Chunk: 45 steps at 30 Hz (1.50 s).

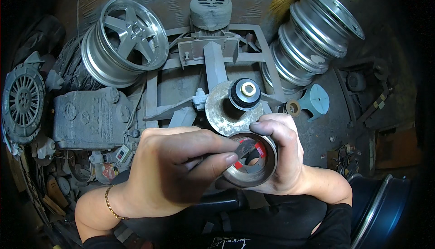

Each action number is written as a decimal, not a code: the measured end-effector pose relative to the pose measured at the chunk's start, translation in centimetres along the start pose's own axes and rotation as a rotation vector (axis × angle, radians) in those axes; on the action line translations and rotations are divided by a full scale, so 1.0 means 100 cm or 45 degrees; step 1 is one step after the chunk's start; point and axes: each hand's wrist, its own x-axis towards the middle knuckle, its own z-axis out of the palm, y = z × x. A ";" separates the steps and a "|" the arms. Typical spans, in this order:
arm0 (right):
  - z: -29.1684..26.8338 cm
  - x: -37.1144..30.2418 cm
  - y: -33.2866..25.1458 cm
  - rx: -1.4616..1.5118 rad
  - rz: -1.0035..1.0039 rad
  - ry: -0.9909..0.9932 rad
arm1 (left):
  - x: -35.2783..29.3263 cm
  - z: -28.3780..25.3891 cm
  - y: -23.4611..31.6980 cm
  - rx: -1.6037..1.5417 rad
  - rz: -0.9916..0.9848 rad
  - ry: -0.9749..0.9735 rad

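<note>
In front of the chest, metal ring (pixel 253 181): held up in the air between both hands, its open mouth facing the camera.
Right hand (pixel 286 151): grip wrapped around the ring's right side, thumb on the upper rim.
Left hand (pixel 179 158): grip narrow, thumb and forefinger pinching a dark strip (pixel 245 146) inside the ring's mouth; gold bracelet (pixel 107 199) on the wrist.
Spindle (pixel 245 94): just beyond the ring, in front of a round plate (pixel 215 115).
Motor (pixel 211 13): on the far part of the frame (pixel 267 57).
Wheel rims: one at left (pixel 131 36), others stacked at right (pixel 312 40).
</note>
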 end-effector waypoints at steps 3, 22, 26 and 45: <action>0.000 -0.001 -0.001 -0.003 0.011 0.006 | 0.000 0.000 0.001 -0.001 0.008 0.004; -0.001 -0.002 0.001 -0.057 -0.028 0.042 | -0.003 0.002 0.008 0.100 0.083 0.055; -0.001 -0.003 0.001 -0.037 -0.011 0.038 | -0.004 0.003 0.004 0.106 0.115 0.062; -0.001 -0.001 0.000 -0.025 -0.007 0.021 | -0.003 0.004 0.003 0.156 0.107 0.062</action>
